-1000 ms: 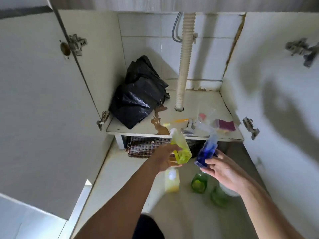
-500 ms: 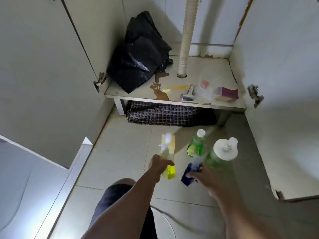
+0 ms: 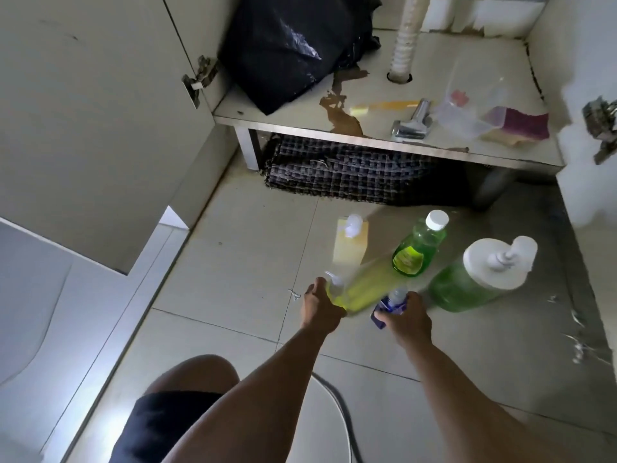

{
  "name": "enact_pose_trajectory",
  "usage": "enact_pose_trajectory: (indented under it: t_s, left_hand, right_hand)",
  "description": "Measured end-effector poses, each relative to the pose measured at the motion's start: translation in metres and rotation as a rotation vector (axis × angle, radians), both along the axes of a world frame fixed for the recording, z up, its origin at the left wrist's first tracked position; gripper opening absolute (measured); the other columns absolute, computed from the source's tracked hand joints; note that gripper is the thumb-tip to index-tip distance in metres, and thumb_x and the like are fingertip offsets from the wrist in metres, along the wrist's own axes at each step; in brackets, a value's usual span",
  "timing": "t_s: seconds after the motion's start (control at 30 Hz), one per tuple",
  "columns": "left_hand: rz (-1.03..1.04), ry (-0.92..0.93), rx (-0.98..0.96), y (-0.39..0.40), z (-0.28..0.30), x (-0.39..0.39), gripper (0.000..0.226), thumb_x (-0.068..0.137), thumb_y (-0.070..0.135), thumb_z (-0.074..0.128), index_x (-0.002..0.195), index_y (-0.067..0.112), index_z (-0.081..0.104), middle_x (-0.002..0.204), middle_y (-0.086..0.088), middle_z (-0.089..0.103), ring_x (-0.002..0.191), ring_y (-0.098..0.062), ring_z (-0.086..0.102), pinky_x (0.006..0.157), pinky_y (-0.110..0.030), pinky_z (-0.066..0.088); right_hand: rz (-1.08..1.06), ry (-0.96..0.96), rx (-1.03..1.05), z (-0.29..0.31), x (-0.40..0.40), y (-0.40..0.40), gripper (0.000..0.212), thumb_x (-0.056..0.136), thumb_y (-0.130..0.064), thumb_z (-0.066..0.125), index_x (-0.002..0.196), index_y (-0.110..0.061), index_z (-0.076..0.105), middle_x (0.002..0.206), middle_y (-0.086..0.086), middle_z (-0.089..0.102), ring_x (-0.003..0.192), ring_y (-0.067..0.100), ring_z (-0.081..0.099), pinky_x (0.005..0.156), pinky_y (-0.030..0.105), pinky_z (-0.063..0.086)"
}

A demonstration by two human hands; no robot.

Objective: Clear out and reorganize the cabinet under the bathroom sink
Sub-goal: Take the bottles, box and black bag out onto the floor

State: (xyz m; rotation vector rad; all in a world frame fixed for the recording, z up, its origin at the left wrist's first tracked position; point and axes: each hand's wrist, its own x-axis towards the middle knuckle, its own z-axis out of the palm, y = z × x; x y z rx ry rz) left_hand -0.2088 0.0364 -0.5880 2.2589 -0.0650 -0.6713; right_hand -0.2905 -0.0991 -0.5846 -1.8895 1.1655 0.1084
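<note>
Bottles are coming down from shelf height to the floor tiles (image 3: 233, 262) in front of the open cabinet (image 3: 384, 132); the left hand (image 3: 320, 304) is clenching a yellow-green spray bottle (image 3: 364, 289), blurred and tilted near the yellow bottle (image 3: 350, 243) already standing; the right hand (image 3: 405, 317) is gripping a blue bottle (image 3: 389, 304), low beside the two green ones (image 3: 419, 252); black bag (image 3: 290, 45), razor (image 3: 412, 123) and clear tub (image 3: 467, 105) are awaiting removal from the shelf, so clearing looks roughly half done.

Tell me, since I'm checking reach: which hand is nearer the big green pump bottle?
Right. The right hand is just beside the pump bottle; the left hand is farther off.
</note>
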Motion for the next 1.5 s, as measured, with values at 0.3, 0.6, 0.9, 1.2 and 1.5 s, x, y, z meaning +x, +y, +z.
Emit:
enact_pose_trajectory:
  t_s: [0.3,0.6,0.9,1.2,1.5]
  left_hand:
    - [0.102,-0.062,-0.087,0.005,-0.012,0.007,0.059,0.067,0.006,0.079,0.119,0.011,0.051,0.108,-0.012,0.061,0.086,-0.021,0.048,0.068,-0.024,0.035]
    - [-0.028,0.342,0.097,0.011,0.003,0.017,0.107,0.067,0.018,0.085,0.148,0.004,0.016,0.136,-0.021,0.046,0.124,-0.035,0.049,0.093,-0.036,0.047]
    - [-0.481,0.483,0.415,-0.013,0.130,0.101,0.052,0.092,0.031,0.060,0.130,-0.003,0.048,0.107,-0.013,0.062,0.094,-0.028,0.065,0.071,-0.032,0.056]
    - [-0.228,0.029,-0.266,-0.162,0.215,0.142,0.017,0.090,0.024,0.060,0.096,0.008,0.058,0.087,-0.012,0.060,0.064,-0.019,0.059,0.054,-0.026,0.053]
    - [-0.177,-0.023,-0.271,-0.257,0.202,0.170,0.053,0.096,0.033,0.050,0.133,-0.004,0.043,0.122,-0.018,0.060,0.065,-0.023,0.070,0.041,-0.026,0.055]
  right_hand:
    - [-0.070,-0.067,0.093,-0.008,0.007,0.016,0.052,0.083,-0.015,0.070,0.124,-0.002,0.041,0.115,0.018,0.059,0.088,0.024,0.049,0.076,0.027,0.038]
    - [0.353,0.358,0.012,0.043,0.006,-0.009,0.046,0.085,-0.009,0.054,0.129,-0.008,0.042,0.122,0.013,0.056,0.111,0.028,0.054,0.082,0.030,0.042]
    - [0.522,0.280,0.075,0.175,0.070,-0.063,0.011,0.086,-0.003,0.056,0.096,-0.008,0.056,0.077,0.007,0.061,0.058,0.013,0.053,0.049,0.018,0.038]
    - [0.155,-0.231,-0.397,0.251,0.122,-0.188,0.017,0.080,-0.011,0.067,0.072,-0.025,0.061,0.093,0.004,0.069,0.090,0.022,0.069,0.086,0.036,0.056]
    - [0.102,-0.079,-0.633,0.145,0.131,-0.262,0.043,0.089,-0.003,0.051,0.131,-0.007,0.040,0.130,0.010,0.042,0.118,0.029,0.047,0.092,0.039,0.045]
